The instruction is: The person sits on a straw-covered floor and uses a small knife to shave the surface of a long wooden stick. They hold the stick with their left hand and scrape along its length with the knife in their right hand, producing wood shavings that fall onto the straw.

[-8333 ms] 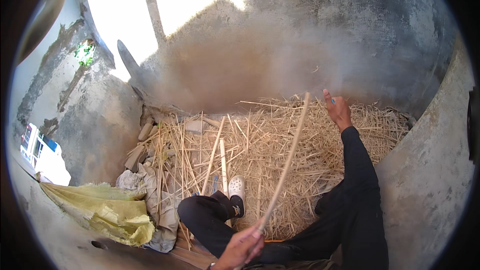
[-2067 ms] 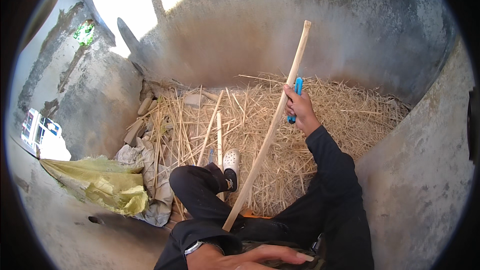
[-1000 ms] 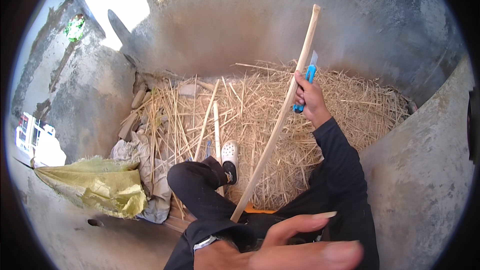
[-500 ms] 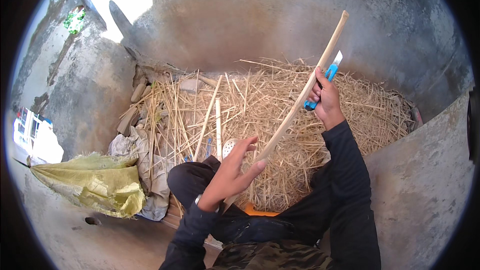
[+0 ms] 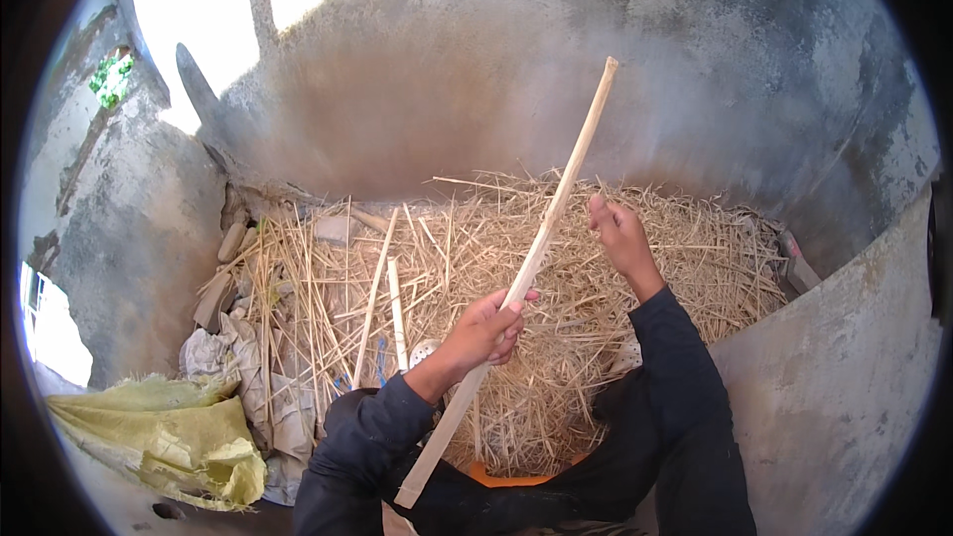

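A long pale wooden stick point(image 5: 556, 208) slants from my lap up to the right, over a pile of straw point(image 5: 596, 357). My left hand point(image 5: 488, 326) is closed around the stick's middle. My right hand point(image 5: 617, 234) is curled into a fist just right of the stick's upper part, its back toward me. The blue-handled knife seen in it a moment ago is hidden behind the fingers. I sit with dark-sleeved arms and dark trousers, and a white shoe point(image 5: 425, 351) peeks out of the straw.
Rough concrete walls point(image 5: 844, 337) curve around the straw. Two thinner sticks point(image 5: 395, 298) lie in the straw at left. A yellow-green sack point(image 5: 169, 437) and grey cloth point(image 5: 248, 377) lie at lower left. Something orange point(image 5: 506, 477) shows under my legs.
My left hand has come up from my lap and taken the stick's middle. The stick's top has swung left, and my right hand has turned so the blue knife handle no longer shows.
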Motion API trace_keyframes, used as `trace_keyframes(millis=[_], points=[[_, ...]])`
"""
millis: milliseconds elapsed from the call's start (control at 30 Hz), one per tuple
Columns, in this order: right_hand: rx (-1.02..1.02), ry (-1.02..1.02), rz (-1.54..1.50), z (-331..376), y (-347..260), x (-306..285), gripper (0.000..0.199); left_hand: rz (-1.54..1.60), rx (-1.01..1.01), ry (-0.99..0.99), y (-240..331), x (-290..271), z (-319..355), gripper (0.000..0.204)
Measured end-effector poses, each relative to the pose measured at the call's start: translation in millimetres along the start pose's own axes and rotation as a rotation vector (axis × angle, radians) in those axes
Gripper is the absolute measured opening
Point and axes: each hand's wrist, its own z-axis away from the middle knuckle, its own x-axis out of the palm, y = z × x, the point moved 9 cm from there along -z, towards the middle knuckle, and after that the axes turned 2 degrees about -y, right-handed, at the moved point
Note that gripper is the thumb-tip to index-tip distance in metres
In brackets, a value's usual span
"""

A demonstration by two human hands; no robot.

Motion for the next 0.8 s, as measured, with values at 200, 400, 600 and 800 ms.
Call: trace_keyframes(millis=[200,400,600,800], points=[[-0.148,-0.225,0.493,53.0,-60.2,39.3,0.064,0.165,-0.01,0.075,20.4,-5.9,1.0,0.037],[-0.202,-0.228,0.647,32.1,-51.5,50.8,0.069,0.157,-0.125,0.022,12.0,5.4,-2.6,0.035],[-0.284,-0.17,0.666,34.8,-58.9,60.5,0.073,0.072,-0.149,0.078,16.1,-0.6,-0.4,0.031],[0.047,-0.039,0.788,-13.2,15.9,-6.3,0.073,-0.164,-0.233,0.042,-1.1,17.3,21.8,0.034]])
